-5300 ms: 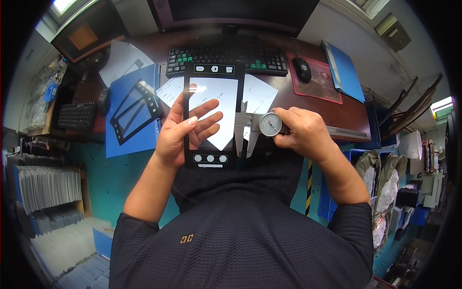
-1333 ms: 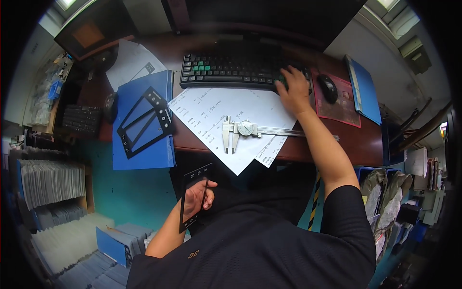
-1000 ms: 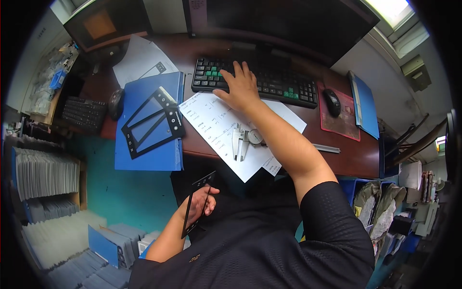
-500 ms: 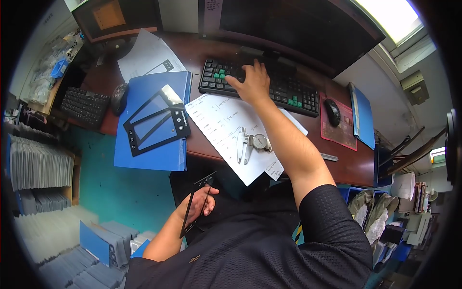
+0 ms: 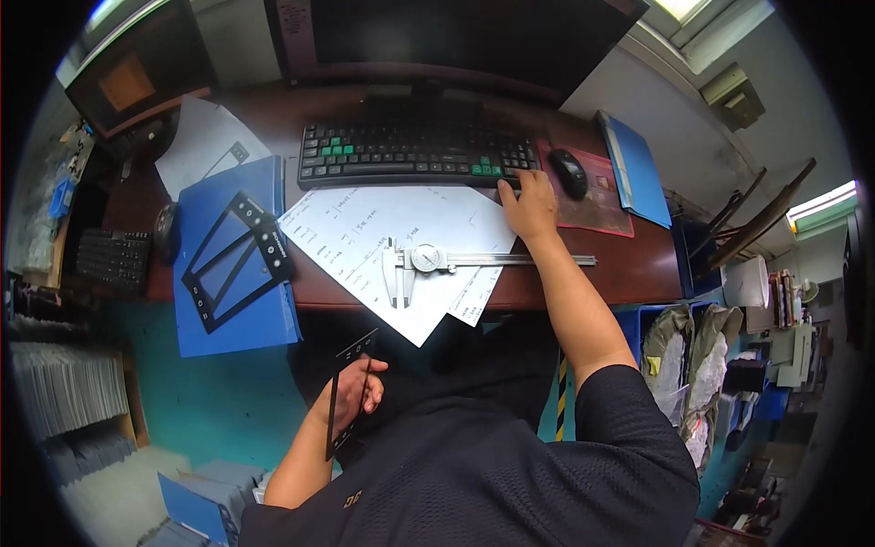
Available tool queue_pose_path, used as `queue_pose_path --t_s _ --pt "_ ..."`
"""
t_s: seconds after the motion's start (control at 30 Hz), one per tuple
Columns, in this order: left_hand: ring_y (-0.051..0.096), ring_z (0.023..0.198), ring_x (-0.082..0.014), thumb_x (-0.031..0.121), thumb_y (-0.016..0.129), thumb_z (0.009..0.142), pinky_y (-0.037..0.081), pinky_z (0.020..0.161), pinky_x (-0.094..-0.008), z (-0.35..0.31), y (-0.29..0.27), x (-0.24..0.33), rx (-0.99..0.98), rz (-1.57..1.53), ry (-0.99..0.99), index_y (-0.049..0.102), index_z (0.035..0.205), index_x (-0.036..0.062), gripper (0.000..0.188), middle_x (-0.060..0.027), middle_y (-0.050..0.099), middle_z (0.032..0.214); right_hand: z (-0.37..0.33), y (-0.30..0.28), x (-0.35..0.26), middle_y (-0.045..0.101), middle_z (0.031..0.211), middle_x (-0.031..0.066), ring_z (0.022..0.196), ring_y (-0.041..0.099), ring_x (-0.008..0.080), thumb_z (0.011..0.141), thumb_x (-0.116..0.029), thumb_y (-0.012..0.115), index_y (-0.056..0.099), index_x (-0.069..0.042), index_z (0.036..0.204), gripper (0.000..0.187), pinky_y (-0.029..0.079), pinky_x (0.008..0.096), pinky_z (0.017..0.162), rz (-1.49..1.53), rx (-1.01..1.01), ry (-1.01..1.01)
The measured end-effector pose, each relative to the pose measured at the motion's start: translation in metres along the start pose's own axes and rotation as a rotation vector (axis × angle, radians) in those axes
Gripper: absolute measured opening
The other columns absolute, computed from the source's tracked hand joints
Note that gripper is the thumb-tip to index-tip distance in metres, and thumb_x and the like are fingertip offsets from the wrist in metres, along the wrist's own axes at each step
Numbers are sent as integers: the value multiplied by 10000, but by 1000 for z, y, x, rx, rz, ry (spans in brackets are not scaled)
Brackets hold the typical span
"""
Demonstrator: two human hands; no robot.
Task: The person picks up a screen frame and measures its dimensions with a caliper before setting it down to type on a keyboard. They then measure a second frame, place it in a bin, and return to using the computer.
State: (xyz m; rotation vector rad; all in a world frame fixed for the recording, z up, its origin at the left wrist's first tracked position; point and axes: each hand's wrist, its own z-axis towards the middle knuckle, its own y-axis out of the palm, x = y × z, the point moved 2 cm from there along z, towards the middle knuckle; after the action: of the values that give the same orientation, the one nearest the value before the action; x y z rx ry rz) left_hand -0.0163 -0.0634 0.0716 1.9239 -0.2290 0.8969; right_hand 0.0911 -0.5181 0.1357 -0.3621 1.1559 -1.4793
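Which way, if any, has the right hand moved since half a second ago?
Yes: judged against the black keyboard, the right hand has moved rightward, from left of its middle to its near right corner.

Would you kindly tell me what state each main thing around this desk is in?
Black-framed panel: held in left hand, tilted.
Green-keyed keyboard: right hand at its right end; key contact unclear.
Caliper: lying on papers, jaws apart.
Mouse on red pad: untouched.
Left blue folder: closed, black frames on top.
Large monitor: mostly dark.
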Motion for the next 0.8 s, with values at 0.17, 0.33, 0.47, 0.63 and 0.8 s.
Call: queue_pose_path --t_s 0.17,0.33,0.47,0.63,0.8 --pt "537 636 -115 892 620 747 433 593 -229 11 7 4 2 44 -37 533 1355 24 1063 -65 625 825 7 -18 7 675 1142 186 1157 609 362 904 -454 711 739 -58 1127 455 460 491 995 -361 59 -219" --pt "538 636 -120 867 620 774 434 595 -230 11 6 3 18 65 -23 530 1358 27 1027 -69 628 831 22 -19 3 693 1144 196 1116 634 369 891 -491 710 729 -73 1174 505 470 480 974 -330 -266 -151" --pt "542 628 -128 709 617 901 444 600 -236 12 12 1 10 6 -8 531 1357 17 833 -77 643 836 38 -11 16 684 1189 212 1128 631 386 906 -527 678 731 -71 1180 535 472 508 992 -211 -134 -113" --pt "561 615 -129 488 445 1080 452 603 -240 16 21 6 11 -38 -57 535 1355 13 556 -84 662 822 49 3 21 387 1587 270 1435 416 434 927 -602 635 682 -128 1322 619 400 502 1148 -225 -275 46" --pt "546 579 -116 577 447 1064 444 590 -233 13 24 9 42 -23 -90 540 1354 26 630 -60 657 803 44 11 32 435 1551 275 1389 469 437 930 -611 631 683 -105 1299 629 414 495 1133 -182 -210 37"
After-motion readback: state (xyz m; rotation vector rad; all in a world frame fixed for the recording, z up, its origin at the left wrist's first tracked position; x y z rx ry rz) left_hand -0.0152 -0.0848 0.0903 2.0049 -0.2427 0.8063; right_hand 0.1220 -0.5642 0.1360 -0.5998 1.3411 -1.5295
